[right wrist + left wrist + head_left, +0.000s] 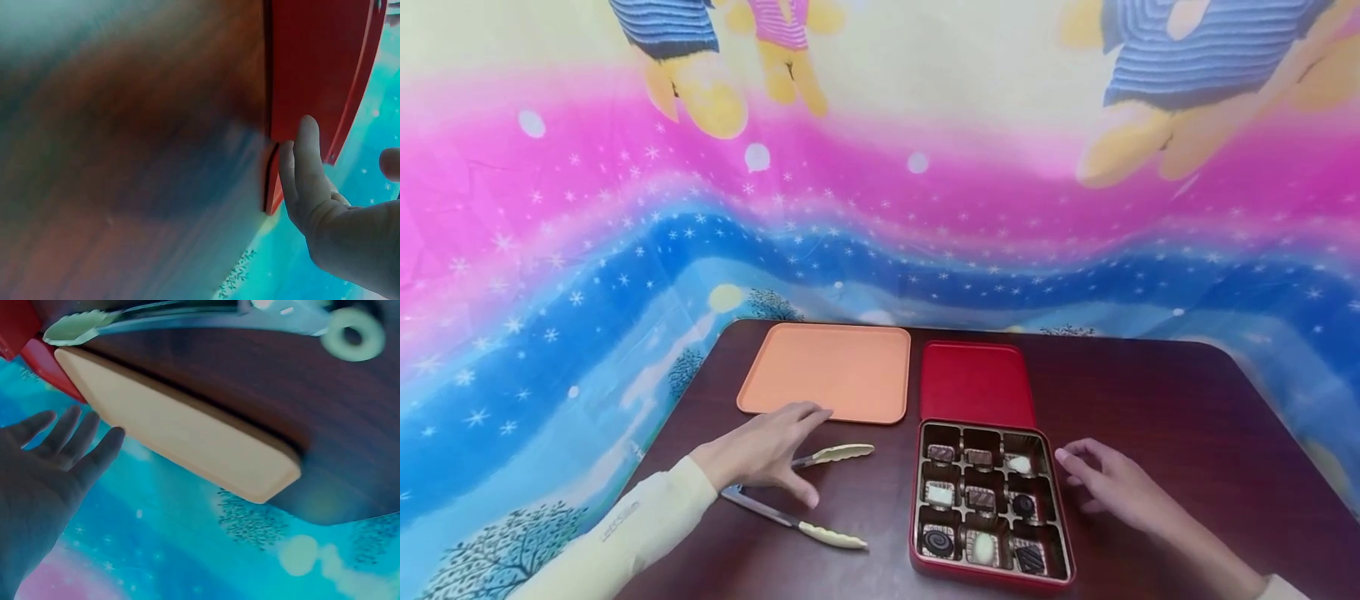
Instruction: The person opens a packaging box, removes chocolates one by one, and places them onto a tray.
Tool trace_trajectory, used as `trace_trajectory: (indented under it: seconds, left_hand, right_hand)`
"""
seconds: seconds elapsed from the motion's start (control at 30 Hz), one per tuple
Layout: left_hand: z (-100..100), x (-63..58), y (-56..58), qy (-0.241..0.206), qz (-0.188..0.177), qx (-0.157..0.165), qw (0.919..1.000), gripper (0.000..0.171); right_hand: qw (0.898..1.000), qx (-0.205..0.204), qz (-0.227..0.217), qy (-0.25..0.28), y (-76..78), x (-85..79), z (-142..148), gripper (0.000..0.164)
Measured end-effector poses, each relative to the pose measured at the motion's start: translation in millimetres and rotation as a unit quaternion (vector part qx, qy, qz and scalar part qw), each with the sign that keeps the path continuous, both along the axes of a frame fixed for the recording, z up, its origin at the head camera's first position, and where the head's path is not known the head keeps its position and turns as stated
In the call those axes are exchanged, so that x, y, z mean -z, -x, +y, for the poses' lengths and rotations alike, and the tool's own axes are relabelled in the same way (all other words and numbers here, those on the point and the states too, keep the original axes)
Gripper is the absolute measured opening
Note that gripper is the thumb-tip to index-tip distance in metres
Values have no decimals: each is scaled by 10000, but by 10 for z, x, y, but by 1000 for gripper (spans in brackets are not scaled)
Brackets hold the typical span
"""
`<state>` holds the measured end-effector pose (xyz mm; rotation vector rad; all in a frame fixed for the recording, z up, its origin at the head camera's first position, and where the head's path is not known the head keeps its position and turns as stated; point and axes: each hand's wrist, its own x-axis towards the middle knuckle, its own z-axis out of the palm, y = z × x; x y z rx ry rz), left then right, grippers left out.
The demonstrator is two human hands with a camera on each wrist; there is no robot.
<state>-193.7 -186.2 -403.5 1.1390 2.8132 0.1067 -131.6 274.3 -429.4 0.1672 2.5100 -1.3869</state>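
My left hand (767, 450) is over a pair of tongs (762, 507), fingers spread and nothing gripped. The tongs have metal arms and cream scalloped tips, which lie spread apart and point right. A ring at their handle end (354, 334) shows in the left wrist view. To the right stands a red tin (992, 577) with a divided tray; its compartments hold dark, brown and white chocolates (938, 542). Beside the tin's right wall is my right hand (1108, 483), loosely bent and holding nothing. Whether its fingertips touch the tin I cannot tell.
An orange tray (831, 371) lies at the back left of the dark wooden table (1135, 392). The red lid (976, 383) is flat behind the tin, right of the tray. A patterned cloth (880, 192) hangs beyond the table's far edge.
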Motion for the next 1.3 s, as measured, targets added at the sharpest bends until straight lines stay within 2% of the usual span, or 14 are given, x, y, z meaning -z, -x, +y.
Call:
trace_trajectory:
  seconds: [0.1,0.27,0.47,0.63,0.87,1.03,1.3]
  left_hand:
    - [-113,57,-58,128,-221,4,9997,124]
    - [-284,168,-134,368,-494,-178,9979,129]
    - [-423,333,-167,329,-440,-173,9983,127]
    - [-482,425,-164,171,-286,-53,9994,112]
    - [-535,490,-178,231,-346,-164,9990,92]
    - [-542,510,-189,208,-409,-292,9985,88]
    - [-570,535,-204,-12,-410,-439,9982,82]
  right_hand:
    - [9998,72,-103,130,-66,27,-29,55]
    - [9995,46,-110,294,-146,68,-69,52]
    - [9989,37,-176,423,-179,89,-104,49]
    - [9981,-87,-150,596,-194,113,-112,50]
    - [9927,-287,-69,1166,-208,207,-108,48]
    - [9912,-317,-86,1281,-223,261,-84,47]
    - [9867,-481,-147,1546,-228,248,-45,46]
